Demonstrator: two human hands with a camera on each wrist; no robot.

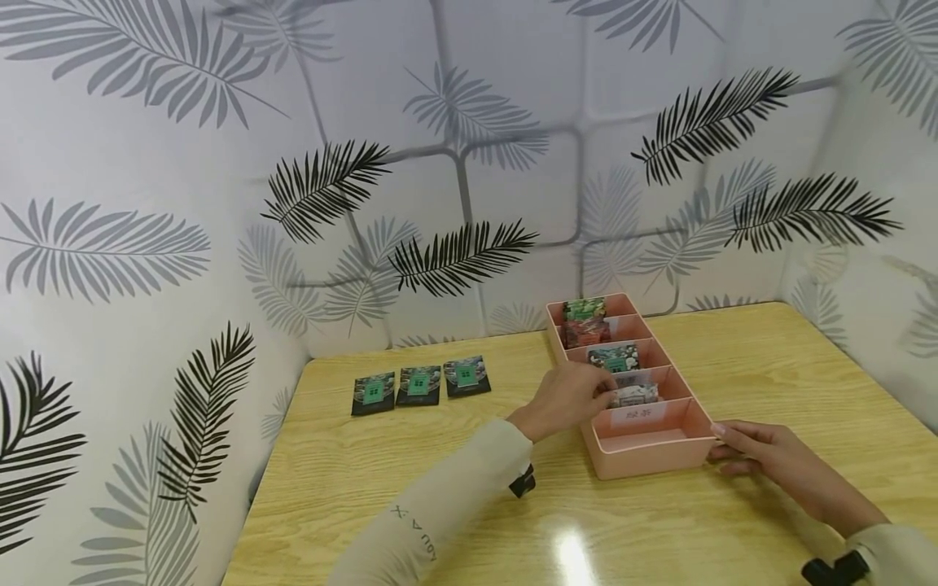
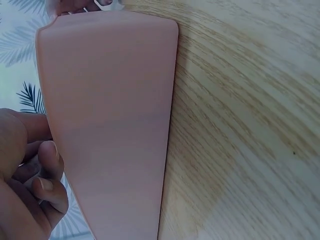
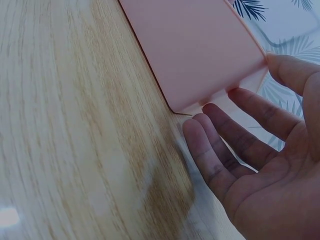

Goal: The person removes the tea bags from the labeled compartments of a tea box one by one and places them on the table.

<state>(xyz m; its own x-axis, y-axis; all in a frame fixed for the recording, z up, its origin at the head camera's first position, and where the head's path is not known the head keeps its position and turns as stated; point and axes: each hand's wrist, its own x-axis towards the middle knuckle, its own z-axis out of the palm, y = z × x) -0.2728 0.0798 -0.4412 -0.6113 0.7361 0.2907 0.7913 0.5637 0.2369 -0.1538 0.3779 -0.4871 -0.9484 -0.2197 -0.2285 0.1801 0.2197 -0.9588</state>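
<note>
Beige sleeve cloth (image 1: 440, 517) is seen nearest from the head; the left hand (image 1: 567, 399) is placed beside a white sachet (image 1: 636, 395) in a pink divided box (image 1: 652, 462), pinching unclear. Left wrist: fingers (image 2: 50, 160) are bent. Right wrist: a box corner is pinched by the right hand (image 3: 274, 172).

Behind and around the yellowish wooden tabletop (image 1: 784, 358), the pale walls (image 1: 528, 191) carry a pattern of grey and black feathery leaves (image 1: 465, 259), with rounded grey lines between them. A bright light reflection (image 1: 574, 557) shines near the viewer.
</note>
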